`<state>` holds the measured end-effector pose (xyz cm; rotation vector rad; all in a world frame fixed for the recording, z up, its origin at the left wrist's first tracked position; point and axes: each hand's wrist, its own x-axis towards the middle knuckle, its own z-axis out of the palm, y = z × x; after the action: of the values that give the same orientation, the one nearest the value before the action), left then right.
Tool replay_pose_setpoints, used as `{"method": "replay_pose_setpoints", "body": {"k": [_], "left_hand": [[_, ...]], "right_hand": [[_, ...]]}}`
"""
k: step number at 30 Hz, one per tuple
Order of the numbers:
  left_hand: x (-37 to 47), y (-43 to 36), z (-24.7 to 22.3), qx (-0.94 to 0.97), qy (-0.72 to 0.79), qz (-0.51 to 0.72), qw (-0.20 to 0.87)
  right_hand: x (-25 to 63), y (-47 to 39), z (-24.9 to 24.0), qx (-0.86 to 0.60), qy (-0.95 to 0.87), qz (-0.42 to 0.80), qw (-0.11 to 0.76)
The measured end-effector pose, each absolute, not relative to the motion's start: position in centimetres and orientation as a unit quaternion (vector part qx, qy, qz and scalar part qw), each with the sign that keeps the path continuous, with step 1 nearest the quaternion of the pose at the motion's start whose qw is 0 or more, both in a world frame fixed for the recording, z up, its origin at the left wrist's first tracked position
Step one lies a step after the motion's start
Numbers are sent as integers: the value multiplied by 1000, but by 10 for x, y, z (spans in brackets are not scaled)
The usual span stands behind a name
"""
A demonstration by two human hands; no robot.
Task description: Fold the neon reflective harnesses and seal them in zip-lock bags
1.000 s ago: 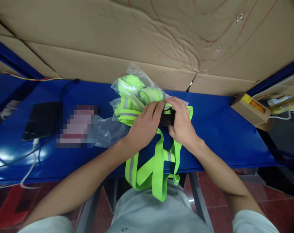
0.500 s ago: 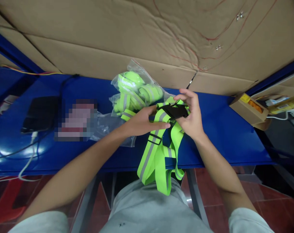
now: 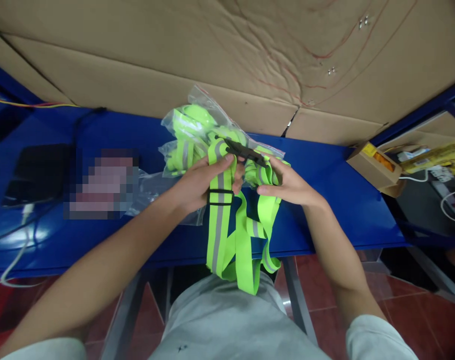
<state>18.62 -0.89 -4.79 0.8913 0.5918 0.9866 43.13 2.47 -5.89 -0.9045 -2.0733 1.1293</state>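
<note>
Neon green straps (image 3: 220, 225) with a grey stripe hang in loops from both hands over the table's front edge. My left hand (image 3: 208, 180) is closed on the strap near one end of a black buckle (image 3: 246, 151), its thumb on top. A black slider sits on the strap just below that thumb. My right hand (image 3: 283, 182) is closed round the bunched strap at the buckle's other end. Behind the hands lies a clear plastic bag (image 3: 190, 125) with rolled neon green straps in it.
On the blue table (image 3: 325, 220) at left are a black phone-like device (image 3: 38, 172) with a white cable, a pixelated item (image 3: 103, 182) and an empty clear bag (image 3: 148, 192). A small cardboard box (image 3: 373, 172) stands at right. Cardboard (image 3: 156, 75) covers the back.
The hands have moved slightly apart, and the black buckle now slants between them, more exposed. My left hand has gripped the strap above the slider. The view has shifted a little to the right.
</note>
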Motion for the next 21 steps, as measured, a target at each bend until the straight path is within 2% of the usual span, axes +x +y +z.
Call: {"method": "replay_pose_setpoints", "body": {"k": [2,5,10,16,21], "left_hand": [[186,-9,-48,405,233,448,762],[187,-10,-49,422,215,425,771],[193,-16,-52,536,260,405,694],[195,-18,-55,613,279,416,611],[193,-17,-56,553,266,469,635]], "right_hand": [[423,18,-59,-350,-758,451,315],[415,12,-56,-348,-669,557,349],[411,8,-48,-316,-518,693,389],[414,5,-47,-327,-566,669,354],[421,5,-55,-334,-639,619,312]]}}
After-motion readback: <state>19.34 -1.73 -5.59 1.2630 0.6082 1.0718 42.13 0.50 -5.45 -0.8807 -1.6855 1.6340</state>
